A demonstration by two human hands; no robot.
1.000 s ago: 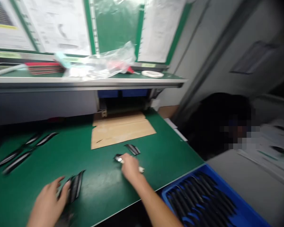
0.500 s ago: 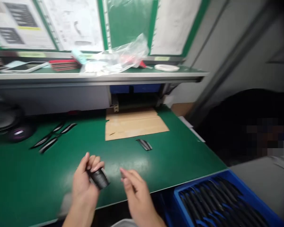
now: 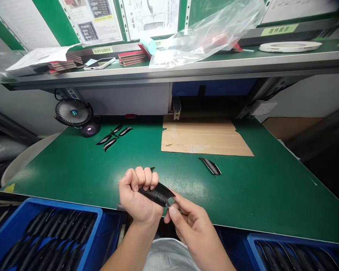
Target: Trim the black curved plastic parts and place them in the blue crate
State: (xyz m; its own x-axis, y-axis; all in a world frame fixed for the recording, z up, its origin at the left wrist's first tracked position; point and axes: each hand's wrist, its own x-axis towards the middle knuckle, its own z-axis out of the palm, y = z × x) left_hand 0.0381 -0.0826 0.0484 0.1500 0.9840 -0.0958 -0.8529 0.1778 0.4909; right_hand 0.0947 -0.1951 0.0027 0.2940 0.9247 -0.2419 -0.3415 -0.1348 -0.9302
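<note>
My left hand (image 3: 138, 197) is closed around a curved black plastic part (image 3: 159, 194), holding it tilted above the front of the green table. My right hand (image 3: 190, 218) pinches a small, pointed metal blade (image 3: 167, 203) between thumb and fingers. The blade's tip meets the near right end of the part; its other end is hidden by the fingers. Beyond my hands, a similar curved black piece (image 3: 210, 166) lies alone on the table.
Joined black pieces (image 3: 110, 144) lie near a small fan (image 3: 74, 112) at the left. A cardboard sheet (image 3: 203, 137) is at the back. Blue bins of black parts stand at the left (image 3: 97, 226) and right (image 3: 252, 241). Overhead runs a shelf (image 3: 124, 75) holding a plastic bag (image 3: 197, 41).
The view has swung left, bringing the fan and left bin into sight. My hands have come together, and the blade in my right hand now meets the black part.
</note>
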